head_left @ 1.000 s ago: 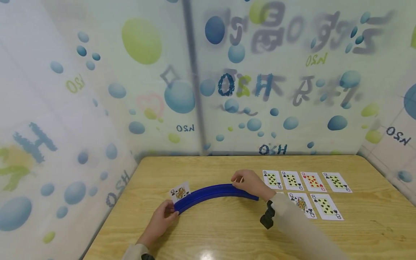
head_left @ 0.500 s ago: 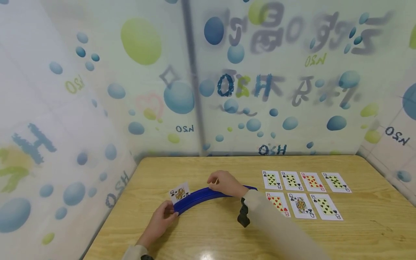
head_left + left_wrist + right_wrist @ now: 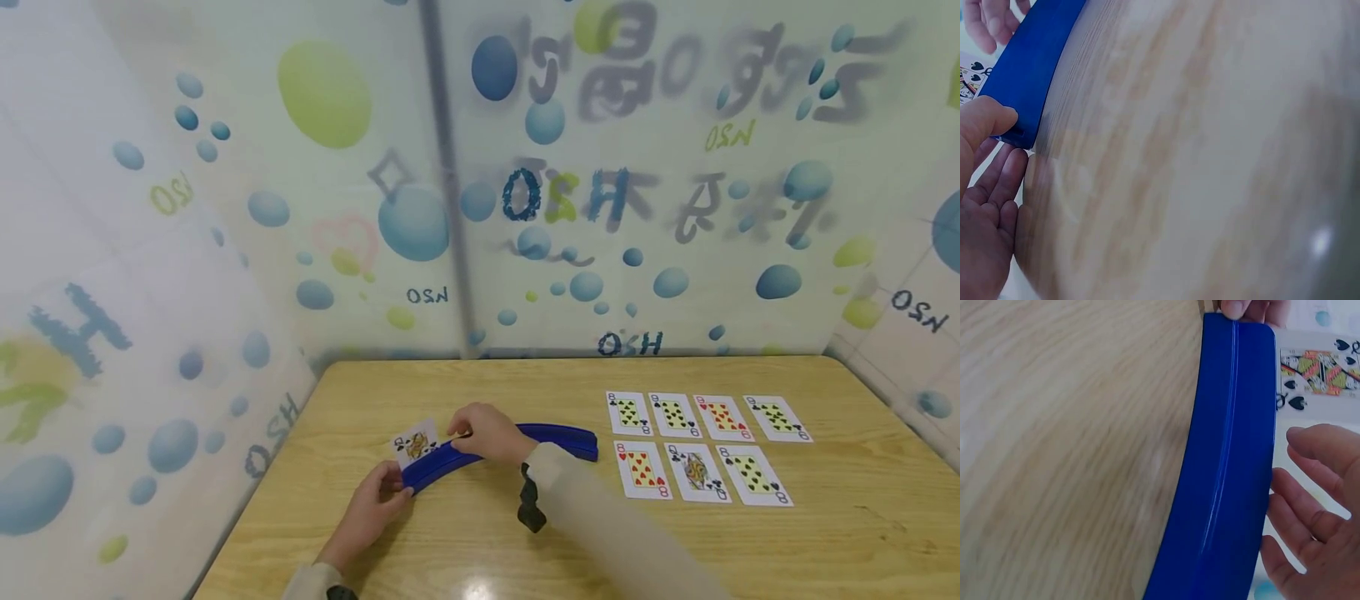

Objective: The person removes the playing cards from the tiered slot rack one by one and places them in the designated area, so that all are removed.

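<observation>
A curved blue card holder rests on the table. My left hand pinches its left end, the thumb on the front face in the left wrist view. A queen of spades stands tilted in the holder near that end; the right wrist view shows the card too. My right hand is over the holder's middle, just right of the queen. In the right wrist view the fingers of the right hand are loosely bent along the holder's edge, thumb apart, with no card between them.
To the right, several playing cards lie face up in two rows on the wooden table, among them an eight of hearts, another queen and a nine of hearts. A patterned curtain wall stands behind the table.
My right hand has moved left along the holder, from near its right end to beside the queen, uncovering the eight of hearts. My left hand and the holder have stayed in place.
</observation>
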Available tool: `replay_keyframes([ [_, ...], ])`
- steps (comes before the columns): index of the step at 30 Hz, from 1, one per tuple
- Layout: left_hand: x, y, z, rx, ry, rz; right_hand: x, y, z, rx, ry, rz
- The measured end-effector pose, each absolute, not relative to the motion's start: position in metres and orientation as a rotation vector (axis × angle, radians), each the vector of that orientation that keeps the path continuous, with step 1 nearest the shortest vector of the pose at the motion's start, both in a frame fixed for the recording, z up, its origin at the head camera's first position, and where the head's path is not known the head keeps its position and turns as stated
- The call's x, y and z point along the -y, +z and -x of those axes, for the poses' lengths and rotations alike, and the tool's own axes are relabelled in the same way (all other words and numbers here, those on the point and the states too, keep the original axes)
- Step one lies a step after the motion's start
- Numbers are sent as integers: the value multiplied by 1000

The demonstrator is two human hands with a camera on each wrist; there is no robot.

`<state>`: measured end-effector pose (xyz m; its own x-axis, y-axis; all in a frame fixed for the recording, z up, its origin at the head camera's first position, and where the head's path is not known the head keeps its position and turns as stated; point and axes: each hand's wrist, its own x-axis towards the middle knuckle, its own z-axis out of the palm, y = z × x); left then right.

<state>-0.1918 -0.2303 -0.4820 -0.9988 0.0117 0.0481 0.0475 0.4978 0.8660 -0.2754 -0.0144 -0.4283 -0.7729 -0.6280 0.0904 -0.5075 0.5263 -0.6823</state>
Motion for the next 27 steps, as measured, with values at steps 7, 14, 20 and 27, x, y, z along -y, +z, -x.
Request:
replay_keyframes([
  [7, 230, -482, 190, 2659, -1538, 89, 30, -431, 272, -2632, -1072, 1005],
  [14, 230, -482, 190, 2626, -1549, 111, 35, -436, 269, -2721, -1068, 1023],
  [20, 230, -480, 188, 2626, -1565, 129, 37, -436, 266, -2787, -1062, 989],
  [27, 230, -480, 188, 2636, -1551, 110, 38, -444, 267, -2830, -1068, 966],
])
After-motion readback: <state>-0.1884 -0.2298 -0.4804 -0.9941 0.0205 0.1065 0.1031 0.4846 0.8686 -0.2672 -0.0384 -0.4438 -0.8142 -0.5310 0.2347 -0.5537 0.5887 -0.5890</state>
